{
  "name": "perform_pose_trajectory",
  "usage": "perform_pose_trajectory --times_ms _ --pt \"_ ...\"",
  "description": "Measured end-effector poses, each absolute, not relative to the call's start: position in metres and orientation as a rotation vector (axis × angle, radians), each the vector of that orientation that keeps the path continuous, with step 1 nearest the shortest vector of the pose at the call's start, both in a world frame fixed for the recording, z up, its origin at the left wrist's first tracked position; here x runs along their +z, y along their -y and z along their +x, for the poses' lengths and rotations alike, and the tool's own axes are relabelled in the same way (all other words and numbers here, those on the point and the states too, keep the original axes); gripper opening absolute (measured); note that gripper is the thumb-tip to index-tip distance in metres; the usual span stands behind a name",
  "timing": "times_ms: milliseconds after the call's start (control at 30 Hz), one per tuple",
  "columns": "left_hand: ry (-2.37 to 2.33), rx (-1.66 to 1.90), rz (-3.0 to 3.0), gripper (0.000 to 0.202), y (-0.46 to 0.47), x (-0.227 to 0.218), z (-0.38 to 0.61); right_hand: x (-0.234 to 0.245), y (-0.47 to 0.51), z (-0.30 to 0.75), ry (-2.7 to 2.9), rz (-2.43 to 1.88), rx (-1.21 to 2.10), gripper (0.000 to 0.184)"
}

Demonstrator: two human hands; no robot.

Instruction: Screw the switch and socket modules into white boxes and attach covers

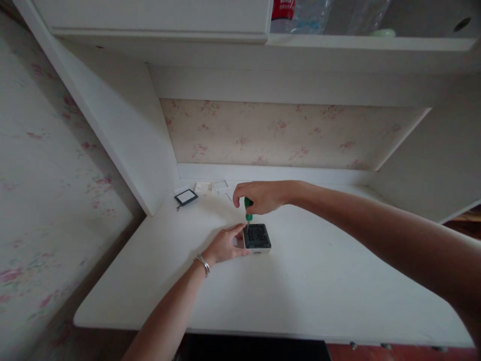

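A small square box (257, 236), black on top with a white base, lies on the white desk. My left hand (225, 244) grips its left side, thumb and fingers around the near and far corners. Above the box, my right hand (261, 196) is closed round the green handle of a screwdriver (248, 217). The screwdriver stands nearly upright, its tip at the far left corner of the black top. Whether a screw sits under the tip is too small to see.
On the desk (319, 286) at the back left lie a black-framed panel (186, 197), a pale flat piece (204, 187) and thin white frames (221, 185). Overhead, a shelf (368, 42) holds plastic bottles (310, 15). A side panel (124, 130) bounds the desk on the left.
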State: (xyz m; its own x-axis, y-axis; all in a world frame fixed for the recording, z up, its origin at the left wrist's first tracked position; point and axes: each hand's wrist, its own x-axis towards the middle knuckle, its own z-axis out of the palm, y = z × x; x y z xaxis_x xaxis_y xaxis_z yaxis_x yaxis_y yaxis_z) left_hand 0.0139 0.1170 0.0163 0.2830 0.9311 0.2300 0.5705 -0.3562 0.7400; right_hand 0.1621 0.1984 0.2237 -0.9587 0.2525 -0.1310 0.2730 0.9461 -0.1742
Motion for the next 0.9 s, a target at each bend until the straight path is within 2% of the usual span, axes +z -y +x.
perform_pose_trajectory --times_ms 167,267,367,533,600,700,900 --pt "-1.356 0.896 2.018 0.082 -0.1168 0.0169 0.0133 0.2243 -0.2013 0.1587 -2.897 0.782 -0.011 0.033" --pt "-1.345 0.900 2.024 0.082 -0.1165 0.0173 0.0135 0.2232 -0.2031 0.1612 -2.955 0.591 -0.137 0.024" --pt "-1.340 0.885 2.014 0.082 -0.1161 0.0184 0.0138 0.2235 -0.2026 0.1643 -2.942 0.486 -0.264 0.036" --pt "-1.362 0.886 2.014 0.083 -0.1162 0.0180 0.0144 0.2247 -0.2023 0.1649 -2.853 0.815 0.003 0.033" --pt "-1.363 0.885 2.022 0.084 -0.1167 0.0164 0.0143 0.2244 -0.2035 0.1650 -2.900 0.702 -0.030 0.027" --pt "-1.367 0.886 2.045 0.084 -0.1177 0.0139 0.0138 0.2239 -0.2033 0.1645 -2.962 0.442 -0.173 0.037" --pt "-1.399 0.877 2.084 0.083 -0.1169 0.0152 0.0147 0.2250 -0.1989 0.1588 -2.920 0.745 0.033 0.032"
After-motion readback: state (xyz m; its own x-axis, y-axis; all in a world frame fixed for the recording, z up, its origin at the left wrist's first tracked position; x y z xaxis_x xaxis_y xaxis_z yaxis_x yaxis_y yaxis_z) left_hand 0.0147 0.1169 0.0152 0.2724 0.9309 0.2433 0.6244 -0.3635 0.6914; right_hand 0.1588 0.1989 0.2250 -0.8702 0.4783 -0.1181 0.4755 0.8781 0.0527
